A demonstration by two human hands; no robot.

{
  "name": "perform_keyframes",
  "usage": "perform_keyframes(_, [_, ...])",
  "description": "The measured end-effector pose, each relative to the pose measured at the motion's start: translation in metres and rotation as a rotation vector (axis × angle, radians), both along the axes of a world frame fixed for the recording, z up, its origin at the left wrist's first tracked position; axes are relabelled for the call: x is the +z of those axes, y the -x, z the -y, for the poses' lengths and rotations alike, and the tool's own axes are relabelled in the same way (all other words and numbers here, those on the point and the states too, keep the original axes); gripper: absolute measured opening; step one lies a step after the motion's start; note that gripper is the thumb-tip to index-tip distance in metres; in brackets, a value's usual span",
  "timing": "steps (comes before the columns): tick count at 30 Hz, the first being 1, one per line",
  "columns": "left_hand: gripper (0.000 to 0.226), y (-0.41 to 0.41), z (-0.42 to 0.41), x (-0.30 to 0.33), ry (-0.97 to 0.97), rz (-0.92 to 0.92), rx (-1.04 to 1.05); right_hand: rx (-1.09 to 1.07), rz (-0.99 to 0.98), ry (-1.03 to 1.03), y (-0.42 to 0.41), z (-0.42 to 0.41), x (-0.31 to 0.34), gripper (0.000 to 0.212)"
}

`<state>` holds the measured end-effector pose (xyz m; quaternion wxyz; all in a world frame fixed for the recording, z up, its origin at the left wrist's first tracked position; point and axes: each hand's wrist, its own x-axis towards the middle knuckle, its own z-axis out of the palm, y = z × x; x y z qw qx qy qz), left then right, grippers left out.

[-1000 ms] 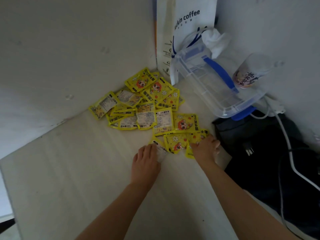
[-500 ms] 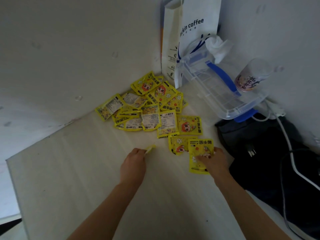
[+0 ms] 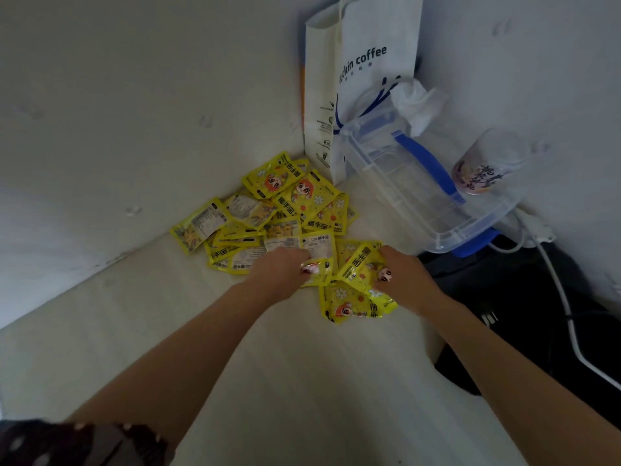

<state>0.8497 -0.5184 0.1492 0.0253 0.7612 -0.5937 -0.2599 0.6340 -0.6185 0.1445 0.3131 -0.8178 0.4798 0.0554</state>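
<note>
**Two hands pick yellow packets from a pile in a counter corner**

The view looks down from a head-worn camera along two bare forearms. They reach across a pale counter (image 3: 235,364) towards the corner where two white walls meet.

A pile of yellow packets (image 3: 268,213) lies spread in that corner, overlapping, some printed side up and some label side up. The left hand (image 3: 280,269) is at the near edge of the pile, its fingers curled down round a small packet (image 3: 319,269) with the thumb on it. Just beside it, the right hand (image 3: 401,279) pinches a tilted packet (image 3: 358,265), raised on its edge between thumb and fingers. A flat packet (image 3: 356,306) lies below that hand, nearest the person.

A clear plastic box (image 3: 420,183) with a blue handle sits right of the pile, propped at a slant. No yellow shows through its walls. Behind it stands a white paper bag (image 3: 369,62). A printed cup (image 3: 487,166) rests at the box's far side. A black bag (image 3: 537,297) and a white cable (image 3: 564,304) lie further right.

The gathering looks barely begun. One packet is held in each hand, and nearly all the rest remain to be picked up.
</note>
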Motion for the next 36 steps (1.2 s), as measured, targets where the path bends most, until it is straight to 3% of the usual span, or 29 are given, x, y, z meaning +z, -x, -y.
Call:
perform_keyframes(6, [0.036, -0.006, 0.039, -0.012, 0.012, -0.007, -0.163, 0.168, -0.118, -0.028, -0.019, 0.025, -0.020, 0.049])
perform_keyframes(11, [0.042, -0.013, 0.054, -0.024, 0.054, 0.053, -0.261, 0.216, -0.160, 0.049, -0.031, 0.029, -0.031, 0.036])
perform_keyframes(16, [0.047, -0.012, 0.054, -0.031, 0.068, 0.054, -0.234, 0.312, -0.137, 0.106, -0.036, 0.024, -0.037, 0.046])
perform_keyframes(25, [0.035, -0.005, 0.038, -0.027, 0.170, -0.025, -0.089, 0.252, -0.052, 0.285, -0.033, 0.012, -0.032, 0.030])
perform_keyframes(31, [0.024, 0.000, 0.021, -0.012, 0.276, -0.142, 0.008, 0.150, -0.022, 0.226, -0.024, -0.002, -0.014, 0.048])
perform_keyframes(36, [0.022, 0.000, 0.003, -0.006, 0.303, -0.264, 0.096, 0.147, -0.044, 0.222, -0.013, -0.011, -0.005, 0.035])
